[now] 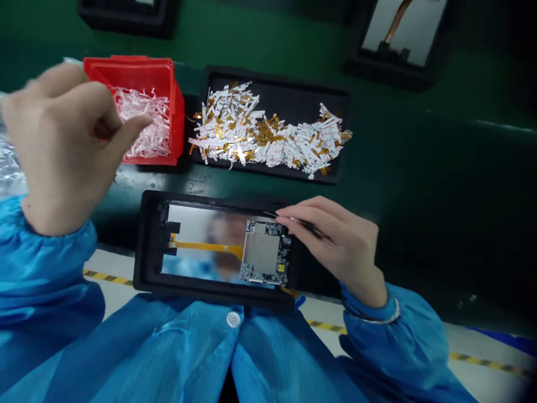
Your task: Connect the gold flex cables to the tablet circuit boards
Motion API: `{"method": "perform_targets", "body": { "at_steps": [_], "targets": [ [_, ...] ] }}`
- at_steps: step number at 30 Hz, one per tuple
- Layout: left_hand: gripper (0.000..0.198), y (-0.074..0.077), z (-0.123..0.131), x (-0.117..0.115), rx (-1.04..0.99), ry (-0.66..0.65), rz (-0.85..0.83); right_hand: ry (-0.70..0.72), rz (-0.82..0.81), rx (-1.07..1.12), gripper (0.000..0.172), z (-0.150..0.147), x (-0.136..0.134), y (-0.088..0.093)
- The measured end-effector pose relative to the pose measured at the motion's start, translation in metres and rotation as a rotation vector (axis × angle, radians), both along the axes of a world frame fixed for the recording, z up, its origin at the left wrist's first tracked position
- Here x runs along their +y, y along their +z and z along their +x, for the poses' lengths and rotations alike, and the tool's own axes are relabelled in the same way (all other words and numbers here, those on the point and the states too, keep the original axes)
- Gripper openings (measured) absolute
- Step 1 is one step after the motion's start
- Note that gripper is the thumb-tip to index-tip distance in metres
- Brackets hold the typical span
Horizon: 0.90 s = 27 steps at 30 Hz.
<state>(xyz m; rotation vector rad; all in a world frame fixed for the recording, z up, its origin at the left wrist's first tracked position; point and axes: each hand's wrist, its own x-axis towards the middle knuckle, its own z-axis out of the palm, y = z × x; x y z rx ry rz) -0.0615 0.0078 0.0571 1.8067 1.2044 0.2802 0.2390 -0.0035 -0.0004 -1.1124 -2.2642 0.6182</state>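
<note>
Circuit board (262,253) sits at the right end of a mirror-backed panel (188,217), inside a black tray (184,286) close to the wearer's body.

Right hand (346,238): thumb and fingers pinch a pair of tweezers (312,228), tip by the tray's upper edge, near the board's top right corner. Cannot tell whether the tip grips anything. Left hand (62,140): raised, blurred, fingers curled, thumb reaching past the red bin's (178,123) near side; whether anything is pinched, cannot tell.

Done, by the look of it: board placed, orange flex cable (205,246) running from it to the panel's left end, where dark tabs (174,227) lie about the cable end. No strip made out on the board's grey shield, so strip work there may be unfinished.

Farther out: red bin holds pale shreds (146,126); beside it, a shallow tray (293,92) carries a heap of white-and-amber strips (272,140), plenty left. Top right, another tray (386,67) holds a panel with a brownish cable.
</note>
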Motion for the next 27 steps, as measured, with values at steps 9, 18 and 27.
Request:
{"method": "perform_targets", "body": {
  "at_steps": [9,18,27],
  "targets": [
    [0.025,-0.039,0.039,-0.015,0.143,-0.129,0.585,-0.051,-0.245,-0.14,0.037,-0.002,0.001,0.003],
    [0.03,-0.054,0.041,-0.01,0.144,-0.246,0.659,0.021,-0.26,-0.139,0.036,-0.005,0.005,0.006],
    [0.031,-0.056,0.042,-0.014,0.263,-0.314,0.799,-0.142,-0.221,-0.224,0.027,0.0,-0.004,0.004]
  ]
}}
